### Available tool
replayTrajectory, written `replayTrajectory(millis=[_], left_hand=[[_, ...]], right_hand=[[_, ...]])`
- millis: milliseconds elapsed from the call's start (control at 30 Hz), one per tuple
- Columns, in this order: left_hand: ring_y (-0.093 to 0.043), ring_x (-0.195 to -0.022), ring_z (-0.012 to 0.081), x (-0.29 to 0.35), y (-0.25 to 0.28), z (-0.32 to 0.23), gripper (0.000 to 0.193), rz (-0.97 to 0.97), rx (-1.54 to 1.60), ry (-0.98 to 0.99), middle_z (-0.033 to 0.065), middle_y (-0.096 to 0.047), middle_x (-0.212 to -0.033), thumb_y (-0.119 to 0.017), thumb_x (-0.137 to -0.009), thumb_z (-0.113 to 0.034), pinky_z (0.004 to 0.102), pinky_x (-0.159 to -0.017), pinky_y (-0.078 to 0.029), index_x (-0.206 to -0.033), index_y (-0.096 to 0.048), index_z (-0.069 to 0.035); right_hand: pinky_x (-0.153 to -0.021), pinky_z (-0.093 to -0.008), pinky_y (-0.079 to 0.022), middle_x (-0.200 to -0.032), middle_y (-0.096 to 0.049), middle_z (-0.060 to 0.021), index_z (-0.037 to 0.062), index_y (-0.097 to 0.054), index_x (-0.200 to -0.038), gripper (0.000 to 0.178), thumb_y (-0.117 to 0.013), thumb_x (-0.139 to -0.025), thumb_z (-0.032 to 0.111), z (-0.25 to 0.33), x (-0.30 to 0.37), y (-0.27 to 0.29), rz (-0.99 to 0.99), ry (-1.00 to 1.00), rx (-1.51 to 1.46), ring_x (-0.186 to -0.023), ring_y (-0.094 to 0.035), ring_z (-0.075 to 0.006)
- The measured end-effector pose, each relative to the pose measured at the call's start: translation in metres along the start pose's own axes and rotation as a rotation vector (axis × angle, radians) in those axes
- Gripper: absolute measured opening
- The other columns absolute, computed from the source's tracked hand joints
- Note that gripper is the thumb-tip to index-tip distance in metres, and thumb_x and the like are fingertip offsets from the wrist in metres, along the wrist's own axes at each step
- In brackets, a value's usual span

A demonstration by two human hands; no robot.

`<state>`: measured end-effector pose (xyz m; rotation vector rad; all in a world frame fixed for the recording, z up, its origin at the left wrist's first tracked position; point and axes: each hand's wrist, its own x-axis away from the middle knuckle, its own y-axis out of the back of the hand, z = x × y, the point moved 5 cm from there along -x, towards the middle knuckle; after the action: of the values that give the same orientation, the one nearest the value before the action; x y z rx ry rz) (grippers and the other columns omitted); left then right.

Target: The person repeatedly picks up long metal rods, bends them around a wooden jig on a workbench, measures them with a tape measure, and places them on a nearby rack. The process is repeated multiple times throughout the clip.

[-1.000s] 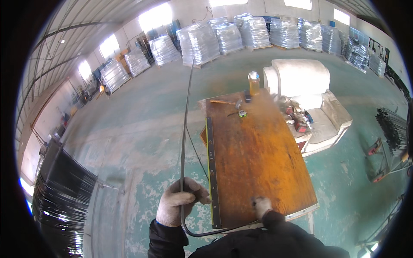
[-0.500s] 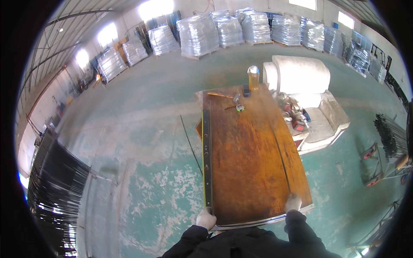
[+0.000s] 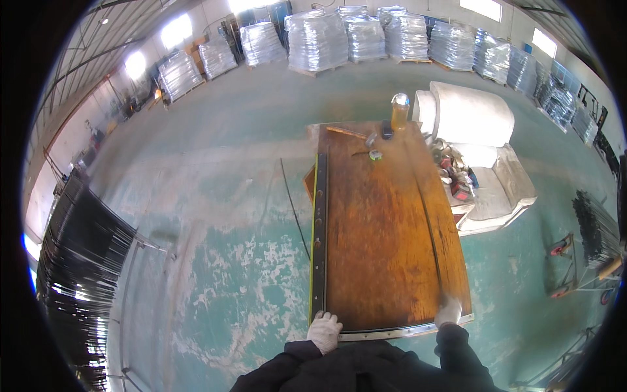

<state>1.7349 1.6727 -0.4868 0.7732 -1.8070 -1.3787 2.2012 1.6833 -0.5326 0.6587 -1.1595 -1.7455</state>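
Observation:
My left hand point(image 3: 325, 332), in a pale knitted glove, rests at the near left corner of the wooden tabletop point(image 3: 379, 228). Its fingers are spread over the edge, beside the near end of a long black bar point(image 3: 319, 242) with round holes. That bar lies along the table's left side, with a yellow-green strip point(image 3: 312, 268) at its outer edge. Over the near right corner is my right hand point(image 3: 448, 312), also gloved. Motion smears its fingers. A thin dark line runs along the wood up to this hand; whether it is a rod or a seam, I cannot tell.
A hammer point(image 3: 349, 132), tape measure point(image 3: 375, 155), small dark box point(image 3: 386, 130) and bottle of yellowish liquid point(image 3: 400, 112) occupy the table's far end. A worn white armchair point(image 3: 486, 186) stands to the right. Black rods point(image 3: 85, 255) are piled at left; a loaded trolley point(image 3: 581, 261) stands right.
My left hand has shifted from a closed shape beside the bar's end to fingers spread at the corner. The right hand stays near its corner, blurred. The whole view has shifted slightly.

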Motion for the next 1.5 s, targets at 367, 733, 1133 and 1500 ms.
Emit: replayTrajectory(millis=[367,733,1133,1500], left_hand=[[-0.076,-0.114,0.0351,0.022,-0.034,0.011,0.039,0.055,0.084,0.134,0.0129,-0.075,-0.116,-0.089,-0.091,-0.045,0.0515,-0.098,-0.061,-0.109,-0.082,-0.012],[-0.084,-0.107,0.0382,0.017,-0.022,0.005,0.022,0.104,0.187,0.198,0.0158,-0.078,-0.117,-0.075,-0.095,-0.025,0.0557,-0.095,-0.065,-0.108,-0.086,-0.011],[-0.083,-0.104,0.0411,0.012,-0.017,0.002,0.023,0.068,0.247,0.236,0.0188,-0.077,-0.114,-0.077,-0.097,-0.028,0.0585,-0.094,-0.064,-0.105,-0.084,-0.008],[-0.082,-0.107,0.0408,0.007,-0.020,-0.001,0.021,0.060,0.290,0.299,0.0190,-0.076,-0.114,-0.080,-0.094,-0.027,0.0581,-0.095,-0.065,-0.103,-0.084,-0.008]], right_hand=[[-0.118,-0.0572,-0.056,-0.137,-0.075,-0.0296,0.0021,-0.075,-0.150,0.059,-0.082,-0.092,0.007,-0.005,0.030,0.009,0.133,-0.020,0.033,-0.133,-0.070,-0.0504],[-0.122,-0.0557,-0.054,-0.143,-0.074,-0.0283,0.0009,-0.073,-0.153,0.065,-0.090,-0.092,0.014,-0.001,0.039,0.012,0.138,-0.045,0.065,-0.139,-0.067,-0.0487],[-0.126,-0.0603,-0.049,-0.151,-0.066,-0.0289,0.0023,-0.063,-0.164,0.076,-0.091,-0.097,0.022,0.025,0.064,0.012,0.124,-0.173,0.104,-0.147,-0.058,-0.0503],[-0.132,-0.0625,-0.043,-0.165,-0.055,-0.0290,0.0025,-0.060,-0.167,0.088,-0.097,-0.093,0.032,0.039,0.069,0.006,0.160,-0.198,0.164,-0.157,-0.049,-0.0512]])
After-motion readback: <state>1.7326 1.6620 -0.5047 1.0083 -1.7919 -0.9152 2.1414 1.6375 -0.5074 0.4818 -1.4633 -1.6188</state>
